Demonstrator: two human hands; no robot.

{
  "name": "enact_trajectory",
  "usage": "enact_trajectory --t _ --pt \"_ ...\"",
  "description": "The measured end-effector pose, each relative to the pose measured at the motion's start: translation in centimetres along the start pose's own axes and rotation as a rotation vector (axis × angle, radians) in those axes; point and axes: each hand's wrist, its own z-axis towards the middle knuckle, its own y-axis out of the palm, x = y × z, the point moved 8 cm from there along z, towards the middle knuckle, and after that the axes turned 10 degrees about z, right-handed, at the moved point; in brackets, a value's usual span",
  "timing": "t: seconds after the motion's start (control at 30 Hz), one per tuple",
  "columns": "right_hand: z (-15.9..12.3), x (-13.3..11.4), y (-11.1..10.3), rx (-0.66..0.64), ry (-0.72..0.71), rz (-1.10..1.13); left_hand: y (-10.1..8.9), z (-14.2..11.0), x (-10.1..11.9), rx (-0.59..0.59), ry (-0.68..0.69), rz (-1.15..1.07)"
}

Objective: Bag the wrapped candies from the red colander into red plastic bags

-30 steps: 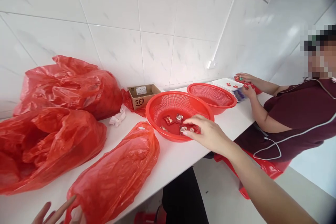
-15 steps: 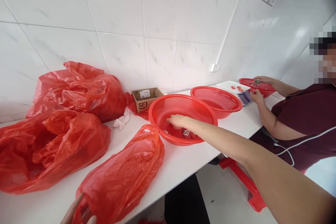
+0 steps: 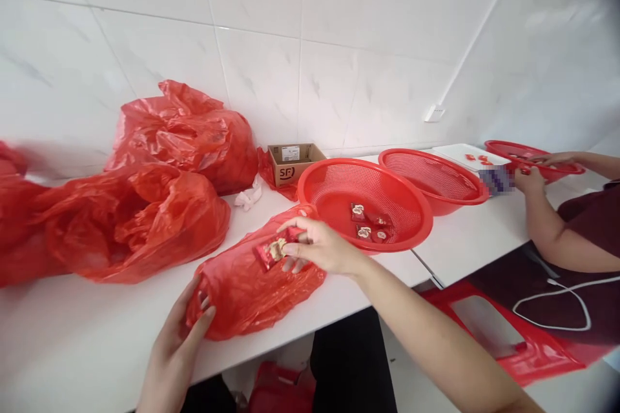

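My right hand (image 3: 322, 246) pinches a small red-and-gold wrapped packet (image 3: 272, 251), held just above a thin red plastic bag (image 3: 252, 293) lying on the table. At the bag's near left end, my left hand (image 3: 181, 335) is closed on the plastic around its mouth. Just beyond my right hand stands a red perforated plastic basket (image 3: 329, 200). Several similar red packets (image 3: 358, 211) lie on its bottom, towards the near right side. What the bag contains cannot be made out.
More red bags (image 3: 184, 142) are heaped at the left by the wall. A small cardboard box (image 3: 296, 164) and crumpled white tissue (image 3: 249, 195) lie behind. A second red basket (image 3: 436, 177) stands rightward. Further right, a co-worker's hands (image 3: 530, 182) are at another basket (image 3: 576, 169).
My right hand has come out of the basket and moved left over the bag, now with a packet in its fingers. The view has shifted, and more of my left hand shows.
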Motion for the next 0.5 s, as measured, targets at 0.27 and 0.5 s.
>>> enact_trajectory --t 0.27,0.5 --pt "-0.3 7.4 -0.7 0.434 -0.147 -0.635 0.3 1.9 -0.1 0.025 0.031 -0.055" --pt "-2.4 9.0 1.1 0.527 -0.207 -0.565 0.0 1.2 0.2 0.073 -0.009 -0.058"
